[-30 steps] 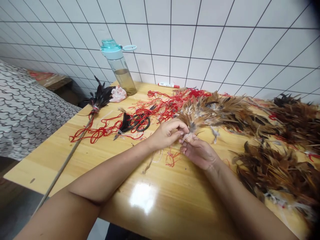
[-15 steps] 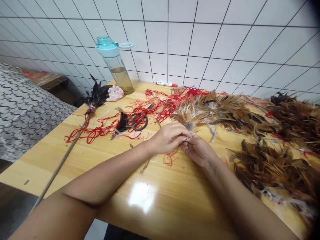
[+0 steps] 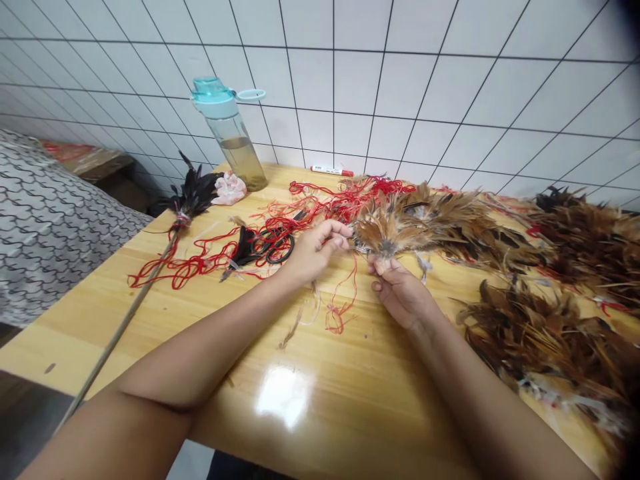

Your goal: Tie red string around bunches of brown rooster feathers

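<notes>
My right hand (image 3: 400,293) pinches the base of a small fan of brown feathers (image 3: 383,230) just above the wooden table (image 3: 300,400). My left hand (image 3: 313,250) is raised beside the fan, its fingers pinched on a red thread (image 3: 350,283) that hangs down to a loose red tangle on the table. Black scissors (image 3: 275,247) lie in more red thread (image 3: 320,207) just left of my left hand.
Heaps of brown feathers (image 3: 550,320) cover the right side of the table. A thin stick tipped with dark feathers (image 3: 193,193) lies at the left. A water bottle (image 3: 233,137), a pink cloth (image 3: 229,189) and a red-and-white marker (image 3: 333,171) stand by the tiled wall.
My left hand has lifted up and left, away from my right hand, drawing the red thread up. The right hand keeps the feather bundle and has moved slightly away from me.
</notes>
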